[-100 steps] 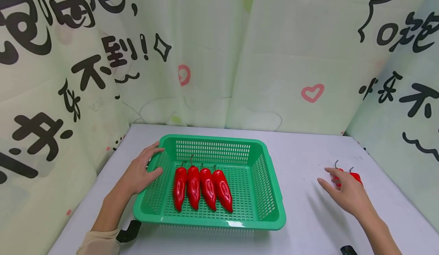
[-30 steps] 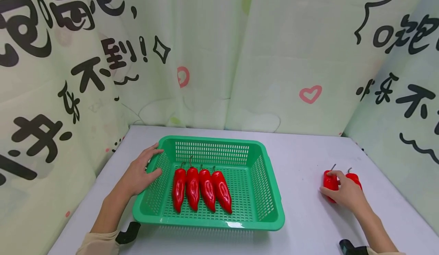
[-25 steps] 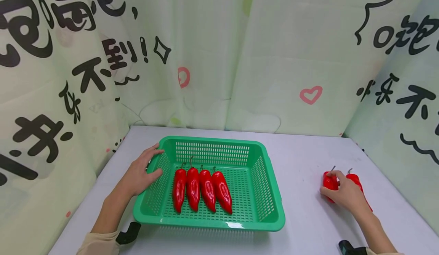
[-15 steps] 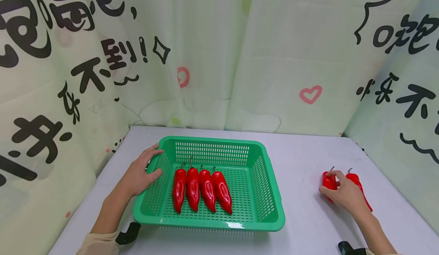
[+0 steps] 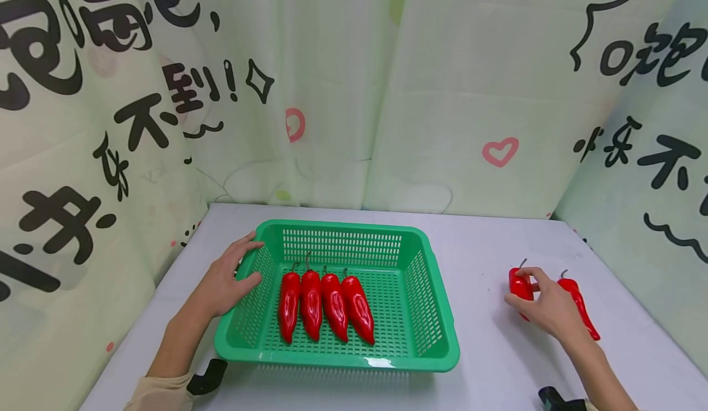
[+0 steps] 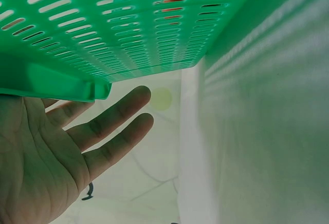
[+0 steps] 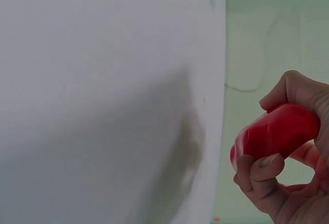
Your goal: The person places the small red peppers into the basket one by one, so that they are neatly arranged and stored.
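My left hand [image 5: 224,279] rests at the left rim of a green plastic basket [image 5: 442,337]. In the left wrist view, the straight fingers of that hand [image 6: 56,157] spread beside and under the basket's edge [image 6: 46,80]. Several red chili peppers lie side by side in the basket, the rightmost pepper [image 5: 357,309] slightly slanted. Over the right part of the table, my right hand [image 5: 547,303] pinches another red pepper [image 5: 519,285] between thumb and fingers. The right wrist view shows this pepper [image 7: 277,134] raised off the surface, its shadow below. A further red pepper [image 5: 578,306] lies just right of that hand.
The white table [image 5: 481,245] is bounded by a pale green printed curtain [image 5: 343,91] at the back and both sides. The basket stands left of centre, with its right half uncovered. A black wrist strap [image 5: 207,377] shows at the left forearm.
My right hand came down to the left one of the two loose peppers, gripped it, and has now lifted it slightly leftward. My left hand and the basket have stayed in place.
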A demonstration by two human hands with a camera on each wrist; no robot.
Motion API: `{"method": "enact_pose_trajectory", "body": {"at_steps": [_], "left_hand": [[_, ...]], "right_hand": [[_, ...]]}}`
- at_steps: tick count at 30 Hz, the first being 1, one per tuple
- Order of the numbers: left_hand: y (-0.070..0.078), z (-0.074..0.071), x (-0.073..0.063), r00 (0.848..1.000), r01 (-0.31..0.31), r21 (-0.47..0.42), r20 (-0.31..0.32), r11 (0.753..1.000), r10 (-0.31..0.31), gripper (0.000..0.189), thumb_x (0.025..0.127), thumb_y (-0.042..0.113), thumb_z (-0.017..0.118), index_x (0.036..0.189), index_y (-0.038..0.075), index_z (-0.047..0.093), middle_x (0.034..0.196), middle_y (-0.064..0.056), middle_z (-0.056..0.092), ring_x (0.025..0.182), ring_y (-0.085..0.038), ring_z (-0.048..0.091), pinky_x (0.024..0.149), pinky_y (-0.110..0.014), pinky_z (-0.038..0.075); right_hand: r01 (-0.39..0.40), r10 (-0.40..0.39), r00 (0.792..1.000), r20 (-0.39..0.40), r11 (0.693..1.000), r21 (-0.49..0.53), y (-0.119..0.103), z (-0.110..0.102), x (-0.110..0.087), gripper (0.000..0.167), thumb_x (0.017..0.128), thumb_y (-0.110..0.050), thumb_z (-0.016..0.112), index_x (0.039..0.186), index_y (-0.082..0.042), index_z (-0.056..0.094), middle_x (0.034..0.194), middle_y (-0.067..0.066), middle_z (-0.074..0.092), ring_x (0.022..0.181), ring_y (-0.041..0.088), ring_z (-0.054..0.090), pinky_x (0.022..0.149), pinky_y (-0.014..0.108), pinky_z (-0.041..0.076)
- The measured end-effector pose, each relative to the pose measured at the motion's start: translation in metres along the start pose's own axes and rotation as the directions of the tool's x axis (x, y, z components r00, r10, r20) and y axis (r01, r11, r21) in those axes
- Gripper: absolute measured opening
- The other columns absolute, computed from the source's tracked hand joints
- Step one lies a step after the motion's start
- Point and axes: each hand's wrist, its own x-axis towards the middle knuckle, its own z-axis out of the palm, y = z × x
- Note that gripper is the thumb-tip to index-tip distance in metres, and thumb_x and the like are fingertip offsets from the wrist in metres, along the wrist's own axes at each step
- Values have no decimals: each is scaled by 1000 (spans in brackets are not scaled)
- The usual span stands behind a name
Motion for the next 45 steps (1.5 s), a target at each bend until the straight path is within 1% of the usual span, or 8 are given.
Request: {"method": "enact_pose_trajectory", "body": {"at_steps": [4,11,18,21,29,37,41,45], "left_hand": [[0,0,0,1000,-4,3,-1,1000,4,54,93,14,60,146,6,51,164,-15,32,131,-44,53,97,-59,48],[0,0,0,1000,-6,4,1,1000,6,55,93,14,60,146,5,51,164,-16,32,129,-44,55,96,-59,48],[1,0,0,1000,-5,4,1,1000,5,54,93,14,60,146,5,51,164,-16,32,127,-44,56,96,-58,49],[1,0,0,1000,-9,4,-1,1000,9,54,93,14,60,146,5,51,164,-16,32,128,-44,56,96,-58,49],[0,0,0,1000,-18,4,-1,1000,18,54,93,14,60,146,5,51,164,-16,32,129,-44,54,96,-58,48],[1,0,0,1000,-15,11,-2,1000,15,54,93,14,60,146,5,51,164,-16,32,130,-44,53,96,-58,48],[1,0,-1,1000,-19,11,-6,1000,19,54,93,14,60,145,5,51,164,-16,33,130,-45,53,97,-60,47],[2,0,-1,1000,-22,9,-7,1000,22,54,93,14,60,145,5,51,164,-17,33,138,-46,45,99,-62,45]], "right_hand": [[26,-26,999,-21,1000,-1,-13,-1,-4,76,81,-27,81,140,2,43,126,41,51,107,55,52,67,51,60],[85,-84,995,-52,996,10,-34,-3,-11,76,79,-25,83,140,1,46,125,38,54,106,54,55,65,50,60],[124,-122,989,-88,992,14,-54,-6,-18,74,76,-24,84,138,-2,49,125,35,56,92,42,59,61,43,59],[131,-129,988,-87,991,25,-61,-8,-20,77,74,-24,85,139,-3,49,126,35,56,90,39,60,61,41,59],[160,-156,985,-72,986,45,-78,-11,-26,84,70,-24,88,141,-3,48,128,33,56,91,38,61,60,38,59],[225,-220,973,-75,971,74,-95,-9,-30,81,72,-21,87,141,-3,49,127,32,57,87,31,60,59,36,58],[252,-246,967,-69,963,93,-104,-8,-33,79,72,-21,86,140,-5,50,127,30,58,84,27,59,58,33,56],[264,-259,964,-60,958,111,-115,-11,-36,76,74,-20,85,140,-6,51,127,28,60,81,24,58,58,29,55]]}}
